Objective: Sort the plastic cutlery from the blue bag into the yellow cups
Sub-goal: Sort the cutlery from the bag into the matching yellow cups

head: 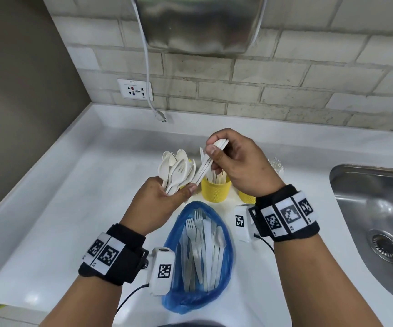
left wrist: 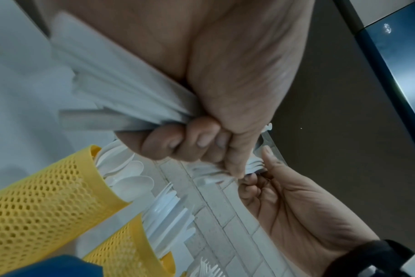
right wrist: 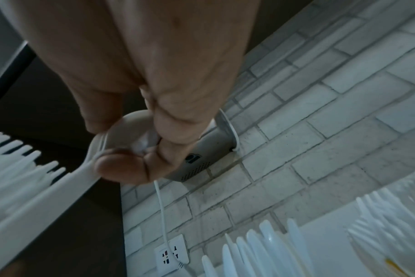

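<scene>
My left hand (head: 176, 188) grips a bundle of white plastic spoons (head: 174, 171) by the handles, bowls up; the left wrist view shows the handles (left wrist: 130, 97) squeezed in my fist (left wrist: 190, 144). Just to the right, my right hand (head: 214, 149) pinches the stacked bowls of a few spoons (head: 206, 165), and their handles slant down towards my left thumb. The pinched bowls (right wrist: 123, 131) appear in the right wrist view. A yellow mesh cup (head: 215, 190) with knives stands below them. A second cup (head: 246, 197) is half hidden by my right wrist. The blue bag (head: 226, 263) lies open nearest me, holding forks and knives.
A steel sink (head: 379, 220) is set in the white counter (head: 61, 208) at the right. On the brick wall are a socket (head: 135, 90), a dangling plug (head: 160, 117) and a metal appliance (head: 200, 22) overhead. Another yellow cup's rim (head: 192, 160) peeks out behind the spoons.
</scene>
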Available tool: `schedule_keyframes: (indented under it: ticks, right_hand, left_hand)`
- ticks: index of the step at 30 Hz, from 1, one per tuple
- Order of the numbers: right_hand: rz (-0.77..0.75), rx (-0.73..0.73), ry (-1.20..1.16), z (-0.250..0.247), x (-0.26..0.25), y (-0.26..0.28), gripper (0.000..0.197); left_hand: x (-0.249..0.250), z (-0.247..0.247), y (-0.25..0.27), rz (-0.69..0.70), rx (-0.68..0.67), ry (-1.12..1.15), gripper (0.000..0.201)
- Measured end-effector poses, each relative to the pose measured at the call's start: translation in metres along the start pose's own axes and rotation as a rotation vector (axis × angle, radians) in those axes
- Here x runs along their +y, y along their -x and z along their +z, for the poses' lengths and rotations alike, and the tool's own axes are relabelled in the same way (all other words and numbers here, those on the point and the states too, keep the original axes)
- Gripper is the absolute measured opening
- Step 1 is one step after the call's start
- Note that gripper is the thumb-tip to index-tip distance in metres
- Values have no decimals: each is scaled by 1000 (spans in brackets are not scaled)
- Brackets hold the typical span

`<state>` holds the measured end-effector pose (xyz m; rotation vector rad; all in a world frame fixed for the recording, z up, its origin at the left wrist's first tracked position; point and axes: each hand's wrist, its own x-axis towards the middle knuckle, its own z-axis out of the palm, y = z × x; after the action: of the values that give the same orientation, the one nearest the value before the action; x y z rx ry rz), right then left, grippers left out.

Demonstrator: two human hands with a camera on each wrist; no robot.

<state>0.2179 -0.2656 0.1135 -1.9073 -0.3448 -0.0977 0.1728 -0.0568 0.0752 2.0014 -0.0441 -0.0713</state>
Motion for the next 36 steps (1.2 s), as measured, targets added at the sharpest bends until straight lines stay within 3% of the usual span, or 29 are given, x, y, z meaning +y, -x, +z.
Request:
schedule_keyframes:
  ticks: [3, 9, 14, 19, 24, 29, 33, 36]
  right_hand:
    - [-8, 101, 19, 0, 4, -7, 16]
    - [-44, 304, 83, 12, 13, -27, 9]
    - [-99, 202, 245, 35, 26, -40, 16]
    - [-131, 146, 350, 65, 36, -41, 21]
    - [-90, 29, 521, 87, 48, -40, 34]
    - [-163, 4, 823, 102, 57, -37, 23]
    - [-181, -76, 1047, 100, 52, -32, 25]
    - [-184, -102, 1072, 95, 47, -29, 22]
  left_hand:
    - [-6, -4, -3, -28, 55, 28, 39]
    - [-7, -15, -5, -16, 85, 418, 25]
    - [-5, -16, -6, -25, 30, 508, 42]
    - [4, -12, -1, -63, -57, 627, 24]
    - [8, -9, 1, -57, -133, 670, 23]
    - [11, -8, 1, -23, -152, 673, 37]
    - [16, -9, 4, 9, -148, 633, 28]
    - [17, -9, 6, 46, -139, 558, 20]
